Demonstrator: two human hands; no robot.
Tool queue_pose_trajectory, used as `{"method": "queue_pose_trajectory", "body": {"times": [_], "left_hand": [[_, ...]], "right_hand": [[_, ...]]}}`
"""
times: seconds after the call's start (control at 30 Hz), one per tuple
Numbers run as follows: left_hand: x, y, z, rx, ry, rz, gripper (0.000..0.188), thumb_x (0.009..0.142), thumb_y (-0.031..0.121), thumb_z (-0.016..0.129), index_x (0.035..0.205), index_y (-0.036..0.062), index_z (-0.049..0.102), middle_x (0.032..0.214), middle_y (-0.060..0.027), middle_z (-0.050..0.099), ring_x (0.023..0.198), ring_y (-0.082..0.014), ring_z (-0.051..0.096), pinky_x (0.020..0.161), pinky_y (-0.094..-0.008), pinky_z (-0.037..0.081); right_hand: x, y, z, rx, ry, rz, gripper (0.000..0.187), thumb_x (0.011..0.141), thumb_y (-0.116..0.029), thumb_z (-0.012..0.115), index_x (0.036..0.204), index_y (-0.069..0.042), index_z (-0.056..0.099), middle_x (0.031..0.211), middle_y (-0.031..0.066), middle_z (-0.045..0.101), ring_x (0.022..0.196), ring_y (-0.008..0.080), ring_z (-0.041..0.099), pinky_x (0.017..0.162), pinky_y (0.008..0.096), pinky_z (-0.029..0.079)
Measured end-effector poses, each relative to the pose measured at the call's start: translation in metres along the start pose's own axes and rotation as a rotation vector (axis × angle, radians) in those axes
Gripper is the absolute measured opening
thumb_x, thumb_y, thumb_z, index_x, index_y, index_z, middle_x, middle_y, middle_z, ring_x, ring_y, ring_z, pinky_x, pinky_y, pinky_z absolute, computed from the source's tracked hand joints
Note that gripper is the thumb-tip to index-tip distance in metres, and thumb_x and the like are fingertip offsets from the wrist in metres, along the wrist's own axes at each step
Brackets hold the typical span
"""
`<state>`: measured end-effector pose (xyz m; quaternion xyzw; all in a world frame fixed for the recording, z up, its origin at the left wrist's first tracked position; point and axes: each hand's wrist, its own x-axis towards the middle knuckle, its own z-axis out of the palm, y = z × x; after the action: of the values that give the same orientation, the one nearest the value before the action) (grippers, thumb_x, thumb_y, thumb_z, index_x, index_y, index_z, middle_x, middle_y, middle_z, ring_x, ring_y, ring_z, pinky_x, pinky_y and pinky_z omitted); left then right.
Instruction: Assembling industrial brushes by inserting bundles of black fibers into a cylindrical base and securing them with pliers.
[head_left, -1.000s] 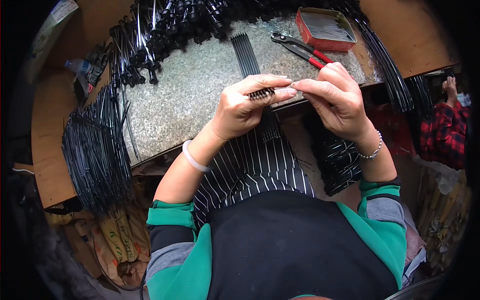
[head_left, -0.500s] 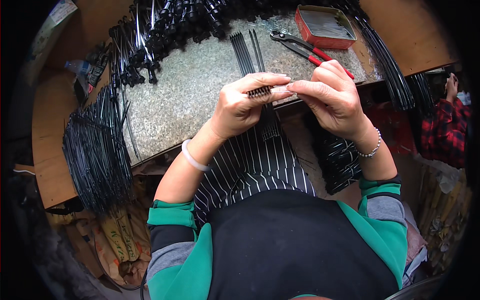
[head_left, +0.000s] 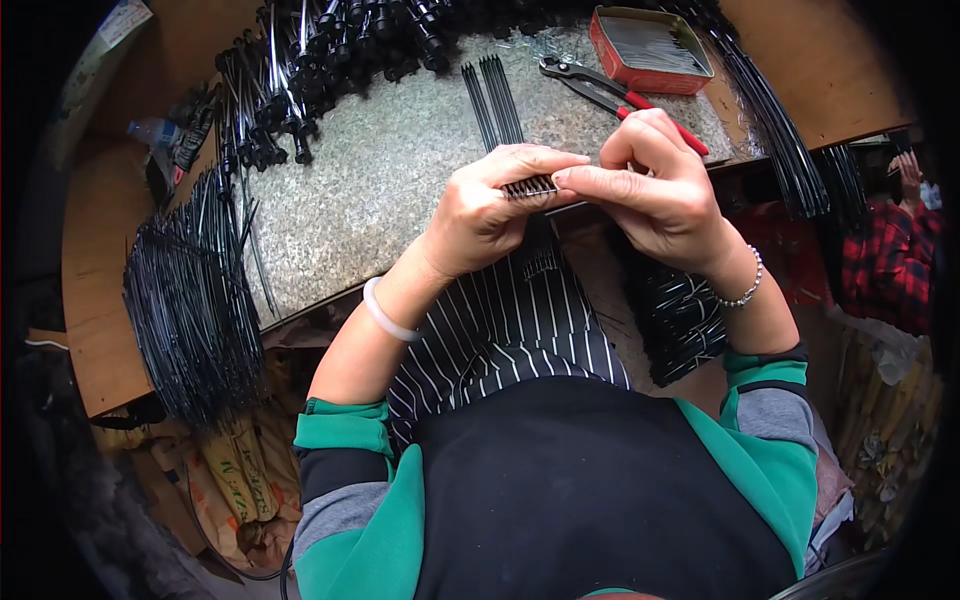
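My left hand (head_left: 485, 205) is closed around a small dark ribbed piece (head_left: 530, 187) that looks like a coil spring. One end of it shows between thumb and fingers. The thumb and forefinger of my right hand (head_left: 660, 195) are pinched together at that end. A thin wire between them is now mostly hidden by the fingertips. Beneath my left hand runs a row of slim black pointed rods (head_left: 502, 100), lying from the speckled tabletop (head_left: 380, 160) over its front edge to my striped apron. Their near ends hang at my lap.
Pliers with red handles (head_left: 620, 100) and a red tin of thin metal pins (head_left: 655, 50) lie at the back right. Bundles of black rods hang over the left (head_left: 195, 300) and right (head_left: 770, 130) edges. Black-capped rods (head_left: 350, 40) are piled behind. Someone in a checked sleeve (head_left: 885, 265) is at far right.
My right fingertips have moved left against the end of the coil-like piece, and the wire between them no longer shows. Some of the black rods beneath have shifted, grouping to the right.
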<state>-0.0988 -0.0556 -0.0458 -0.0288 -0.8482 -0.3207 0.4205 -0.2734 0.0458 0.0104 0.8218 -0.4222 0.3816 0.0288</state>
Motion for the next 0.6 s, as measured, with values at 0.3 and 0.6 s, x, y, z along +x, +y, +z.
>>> {"method": "queue_pose_trajectory", "body": {"times": [0.3, 0.6], "left_hand": [[-0.001, 0.004, -0.003, 0.007, -0.010, -0.049, 0.040, 0.063, -0.008, 0.058, 0.096, 0.0136, 0.069, 0.105, -0.0111, 0.063, 0.094, -0.0282, 0.062, 0.079, -0.0350, 0.051], [0.003, 0.003, -0.001, 0.004, -0.086, -0.006, 0.029, 0.064, -0.001, 0.065, 0.092, 0.0099, 0.067, 0.108, -0.0127, 0.061, 0.098, -0.0310, 0.060, 0.083, -0.0384, 0.050]], "right_hand": [[0.000, -0.004, 0.014, 0.106, 0.009, 0.091, 0.032, 0.072, -0.001, 0.067, 0.103, -0.010, 0.066, 0.077, 0.0026, 0.052, 0.068, 0.0170, 0.047, 0.064, 0.0269, 0.039], [0.005, -0.009, 0.018, 0.076, -0.008, 0.020, 0.034, 0.071, -0.004, 0.067, 0.105, -0.009, 0.064, 0.082, 0.0039, 0.053, 0.070, 0.0174, 0.050, 0.061, 0.0272, 0.042]]}}
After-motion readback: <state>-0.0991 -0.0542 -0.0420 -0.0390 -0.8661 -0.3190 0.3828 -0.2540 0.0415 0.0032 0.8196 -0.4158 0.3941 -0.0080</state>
